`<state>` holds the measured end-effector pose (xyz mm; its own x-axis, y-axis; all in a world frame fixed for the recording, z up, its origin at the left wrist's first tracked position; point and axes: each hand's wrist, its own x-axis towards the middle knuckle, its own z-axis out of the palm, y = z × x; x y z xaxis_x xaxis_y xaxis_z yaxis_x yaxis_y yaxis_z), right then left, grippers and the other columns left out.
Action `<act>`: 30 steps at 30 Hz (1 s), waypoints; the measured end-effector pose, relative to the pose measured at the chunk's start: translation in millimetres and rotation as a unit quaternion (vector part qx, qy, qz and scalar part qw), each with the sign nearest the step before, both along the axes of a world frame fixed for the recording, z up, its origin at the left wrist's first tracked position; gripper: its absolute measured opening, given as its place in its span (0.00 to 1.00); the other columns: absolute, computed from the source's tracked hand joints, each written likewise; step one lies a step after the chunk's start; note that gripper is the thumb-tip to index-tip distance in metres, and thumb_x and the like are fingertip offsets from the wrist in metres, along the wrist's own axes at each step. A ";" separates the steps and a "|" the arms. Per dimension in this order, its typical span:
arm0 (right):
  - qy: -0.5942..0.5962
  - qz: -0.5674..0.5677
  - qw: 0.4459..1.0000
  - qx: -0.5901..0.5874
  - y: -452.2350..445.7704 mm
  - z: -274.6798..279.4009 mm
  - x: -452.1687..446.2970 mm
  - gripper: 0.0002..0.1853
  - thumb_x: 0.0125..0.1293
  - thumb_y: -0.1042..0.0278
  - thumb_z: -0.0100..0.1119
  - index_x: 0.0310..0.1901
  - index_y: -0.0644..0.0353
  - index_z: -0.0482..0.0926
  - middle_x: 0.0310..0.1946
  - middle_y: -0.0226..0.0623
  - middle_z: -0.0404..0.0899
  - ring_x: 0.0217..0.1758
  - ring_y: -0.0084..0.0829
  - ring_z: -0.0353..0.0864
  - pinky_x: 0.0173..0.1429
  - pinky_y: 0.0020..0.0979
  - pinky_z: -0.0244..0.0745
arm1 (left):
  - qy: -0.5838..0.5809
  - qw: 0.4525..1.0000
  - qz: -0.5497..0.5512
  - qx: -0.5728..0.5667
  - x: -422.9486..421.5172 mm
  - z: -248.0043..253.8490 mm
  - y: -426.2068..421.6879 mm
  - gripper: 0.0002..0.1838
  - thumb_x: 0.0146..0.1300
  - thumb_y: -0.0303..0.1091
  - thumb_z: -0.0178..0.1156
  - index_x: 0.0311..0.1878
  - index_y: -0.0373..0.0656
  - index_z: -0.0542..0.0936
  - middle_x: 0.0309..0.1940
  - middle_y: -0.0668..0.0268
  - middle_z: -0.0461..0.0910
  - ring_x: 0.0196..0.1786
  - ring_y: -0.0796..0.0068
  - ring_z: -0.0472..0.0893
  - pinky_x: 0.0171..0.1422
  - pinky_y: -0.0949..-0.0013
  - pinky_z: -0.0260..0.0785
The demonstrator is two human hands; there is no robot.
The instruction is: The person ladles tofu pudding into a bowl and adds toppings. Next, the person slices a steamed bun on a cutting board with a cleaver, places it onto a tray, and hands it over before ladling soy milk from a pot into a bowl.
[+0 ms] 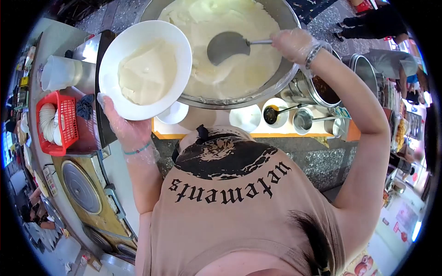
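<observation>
My left hand point(126, 122), in a clear plastic glove, is closed on the rim of a white bowl point(109, 83). Pale, smooth slabs of what looks like tofu pudding point(149, 73) lie inside the bowl. My right hand point(294, 45), also gloved, grips the handle of a flat, round metal scoop point(226, 48). The scoop rests over the pale curd in a large round metal pot point(286, 76), where the surface is cut into uneven layers. The bowl is held at the pot's left edge, overlapping it in view.
Below the pot stand white bowls point(245, 118), a bowl of dark liquid with a black ladle point(270, 115), and a metal ladle point(302, 120). A pot of brown contents point(326, 89) is at right. At left are a red basket point(69, 124) and a plastic pitcher point(60, 73). A person point(375, 23) stands beyond.
</observation>
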<state>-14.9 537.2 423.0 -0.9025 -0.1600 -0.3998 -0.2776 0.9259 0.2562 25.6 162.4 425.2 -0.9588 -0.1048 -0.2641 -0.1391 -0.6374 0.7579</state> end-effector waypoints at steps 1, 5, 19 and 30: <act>-0.044 0.009 0.999 0.016 -11.2 8.5 6.3 0.12 0.69 0.57 0.48 0.44 0.53 0.77 0.35 0.42 0.83 0.41 0.44 0.83 0.44 0.44 0.77 | -0.001 1.000 0.001 0.000 1.0 1.6 0.7 0.32 0.72 0.53 0.38 0.70 0.39 0.58 0.68 0.56 0.63 0.69 0.58 0.65 0.72 0.53 0.58; -0.119 0.023 0.992 0.027 -17.3 -0.6 13.1 0.14 0.69 0.56 0.49 0.42 0.54 0.79 0.34 0.43 0.83 0.41 0.45 0.83 0.45 0.43 0.77 | -0.017 1.000 0.017 -0.010 2.5 4.5 1.5 0.32 0.73 0.53 0.38 0.71 0.39 0.58 0.68 0.56 0.63 0.69 0.58 0.65 0.72 0.53 0.58; -0.231 -0.002 0.961 -0.149 -16.7 30.9 -0.3 0.15 0.66 0.58 0.51 0.44 0.60 0.79 0.35 0.48 0.81 0.43 0.46 0.80 0.49 0.40 0.72 | 0.016 1.000 0.004 -0.006 0.5 -3.4 -15.6 0.31 0.73 0.51 0.38 0.70 0.38 0.58 0.68 0.55 0.64 0.69 0.59 0.66 0.71 0.55 0.60; -0.201 0.026 0.949 -0.240 -13.3 129.8 -39.7 0.16 0.65 0.60 0.55 0.41 0.68 0.79 0.24 0.40 0.76 0.28 0.28 0.73 0.35 0.32 0.69 | 0.034 0.999 -0.014 -0.006 -7.9 -8.7 -17.8 0.30 0.74 0.51 0.37 0.69 0.38 0.59 0.66 0.57 0.67 0.67 0.61 0.68 0.71 0.57 0.61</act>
